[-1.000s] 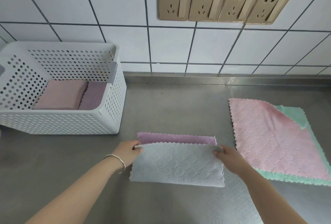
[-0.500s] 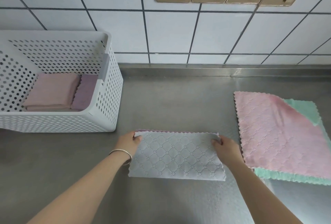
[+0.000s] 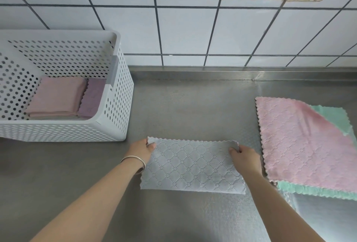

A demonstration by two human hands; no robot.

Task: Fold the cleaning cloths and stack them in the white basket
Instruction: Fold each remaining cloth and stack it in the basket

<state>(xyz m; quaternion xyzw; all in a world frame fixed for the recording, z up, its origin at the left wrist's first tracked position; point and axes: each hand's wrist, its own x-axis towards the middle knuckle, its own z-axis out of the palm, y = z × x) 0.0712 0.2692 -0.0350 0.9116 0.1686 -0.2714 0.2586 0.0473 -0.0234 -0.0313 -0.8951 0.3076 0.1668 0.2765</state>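
The pale blue cloth (image 3: 193,166) lies flat on the steel table (image 3: 183,106) in the lower middle of the frame, stretched between both hands. The left hand (image 3: 142,150) pinches its upper left corner and the right hand (image 3: 244,154) pinches its upper right corner, fingers curled over the scalloped edge. The cloth is folded into a wide rectangle with a quilted diamond pattern and wavy edges.

In the upper left of the frame the white basket (image 3: 116,125) holds a folded pink cloth (image 3: 58,96) beside a folded purple cloth (image 3: 92,98). At the right edge a pink open cloth (image 3: 301,141) lies over a green cloth (image 3: 332,116).

A second ago the blue top edge was short of the far edge, leaving a purple strip showing; now the edges meet and no purple shows.
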